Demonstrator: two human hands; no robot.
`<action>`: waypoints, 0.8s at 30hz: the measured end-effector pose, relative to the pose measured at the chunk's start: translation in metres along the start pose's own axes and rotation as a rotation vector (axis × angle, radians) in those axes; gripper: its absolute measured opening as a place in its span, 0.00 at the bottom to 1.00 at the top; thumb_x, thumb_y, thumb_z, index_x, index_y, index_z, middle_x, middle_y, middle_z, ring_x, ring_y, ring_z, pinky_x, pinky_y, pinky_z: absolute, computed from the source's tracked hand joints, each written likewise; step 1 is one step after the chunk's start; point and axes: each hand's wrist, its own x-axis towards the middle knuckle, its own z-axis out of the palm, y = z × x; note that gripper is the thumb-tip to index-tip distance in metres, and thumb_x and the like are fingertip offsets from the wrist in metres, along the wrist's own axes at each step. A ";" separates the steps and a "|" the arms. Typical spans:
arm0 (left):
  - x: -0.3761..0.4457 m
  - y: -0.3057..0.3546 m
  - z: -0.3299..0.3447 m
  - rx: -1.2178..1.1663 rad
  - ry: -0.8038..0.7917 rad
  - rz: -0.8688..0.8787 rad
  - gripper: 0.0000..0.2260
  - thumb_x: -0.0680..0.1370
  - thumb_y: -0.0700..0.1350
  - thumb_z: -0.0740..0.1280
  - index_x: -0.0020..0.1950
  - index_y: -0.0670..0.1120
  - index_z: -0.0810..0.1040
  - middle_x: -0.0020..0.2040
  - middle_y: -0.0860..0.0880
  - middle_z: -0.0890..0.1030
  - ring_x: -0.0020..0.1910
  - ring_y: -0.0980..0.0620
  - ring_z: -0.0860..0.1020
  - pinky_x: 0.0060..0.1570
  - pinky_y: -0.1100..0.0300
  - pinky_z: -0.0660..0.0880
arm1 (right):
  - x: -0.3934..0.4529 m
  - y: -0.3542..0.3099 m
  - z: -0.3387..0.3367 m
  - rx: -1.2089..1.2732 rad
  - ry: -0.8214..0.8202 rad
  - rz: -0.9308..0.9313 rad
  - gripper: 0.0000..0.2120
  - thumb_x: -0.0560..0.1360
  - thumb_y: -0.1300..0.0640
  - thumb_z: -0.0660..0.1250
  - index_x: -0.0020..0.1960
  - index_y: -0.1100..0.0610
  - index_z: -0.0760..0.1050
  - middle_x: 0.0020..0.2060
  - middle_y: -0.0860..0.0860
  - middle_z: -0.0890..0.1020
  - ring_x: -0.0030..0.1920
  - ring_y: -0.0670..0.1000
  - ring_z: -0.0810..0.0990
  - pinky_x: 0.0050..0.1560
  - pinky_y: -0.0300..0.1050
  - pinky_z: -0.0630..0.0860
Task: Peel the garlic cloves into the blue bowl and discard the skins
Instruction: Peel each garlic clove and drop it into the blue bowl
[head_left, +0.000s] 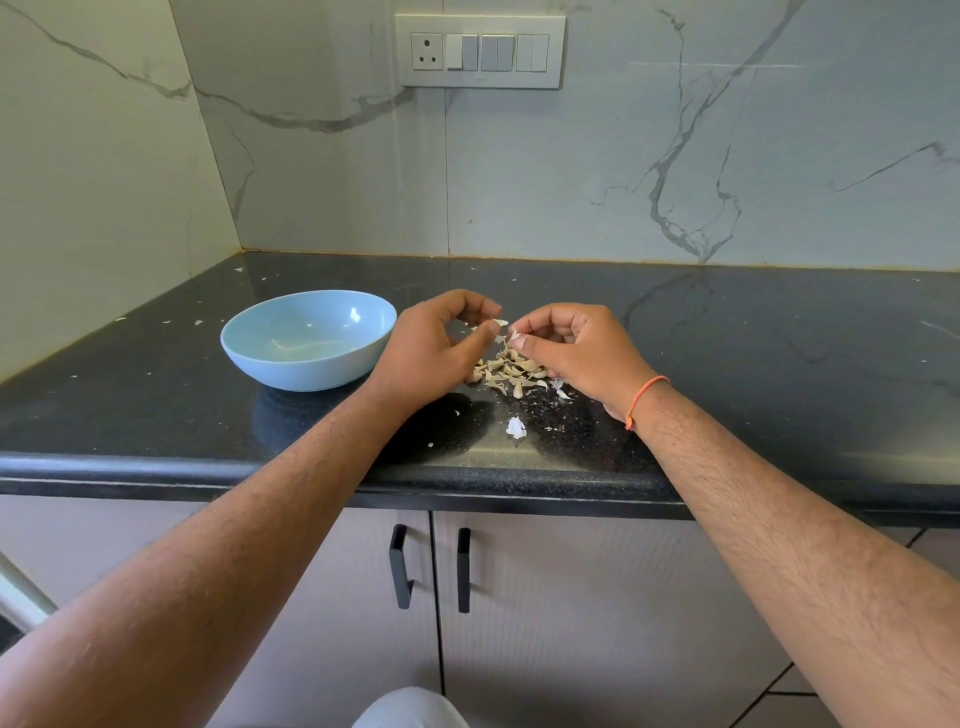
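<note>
Kitchen corner: marble-veined wall tiles, a switch panel (480, 51) mounted high on the back wall, a black speckled countertop (779, 364) over grey cabinet doors with two black handles (401, 566). Small white skin flecks are scattered across the counter.

At left, the blue bowl (291, 364) is set upright on the counter; no peeled cloves can be made out in it.

Just right of the bowl, the left hand (431, 348) is held above the counter, fingers curled, a scrap of garlic skin (500, 323) pinched at thumb and fingertip.

Below and between the hands, a pile of garlic cloves (511, 371) is heaped on the counter; a loose white skin piece (516, 427) lies nearer the counter edge.

The right hand (576, 348), an orange thread (644, 397) at its wrist, is curled round a garlic clove (514, 336) pinched at the fingertips, close to the left hand.
</note>
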 end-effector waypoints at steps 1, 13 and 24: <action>0.000 -0.001 0.000 -0.005 -0.027 0.006 0.07 0.81 0.45 0.73 0.60 0.48 0.83 0.50 0.55 0.85 0.27 0.55 0.82 0.31 0.64 0.77 | 0.000 -0.001 0.000 0.009 0.008 0.005 0.05 0.76 0.60 0.77 0.52 0.56 0.86 0.41 0.49 0.88 0.44 0.48 0.87 0.40 0.36 0.79; -0.002 0.005 -0.003 -0.083 -0.064 0.014 0.07 0.81 0.45 0.74 0.58 0.46 0.88 0.36 0.60 0.85 0.25 0.59 0.77 0.28 0.68 0.73 | -0.003 -0.005 -0.001 0.202 -0.069 0.009 0.12 0.77 0.63 0.75 0.60 0.60 0.79 0.43 0.54 0.88 0.48 0.61 0.86 0.43 0.47 0.82; 0.002 0.003 -0.002 -0.096 -0.049 -0.083 0.08 0.81 0.47 0.74 0.55 0.44 0.87 0.27 0.57 0.81 0.22 0.60 0.75 0.25 0.69 0.70 | -0.004 0.001 0.006 -0.118 0.040 -0.032 0.11 0.72 0.49 0.81 0.50 0.53 0.87 0.40 0.48 0.88 0.41 0.47 0.87 0.47 0.44 0.85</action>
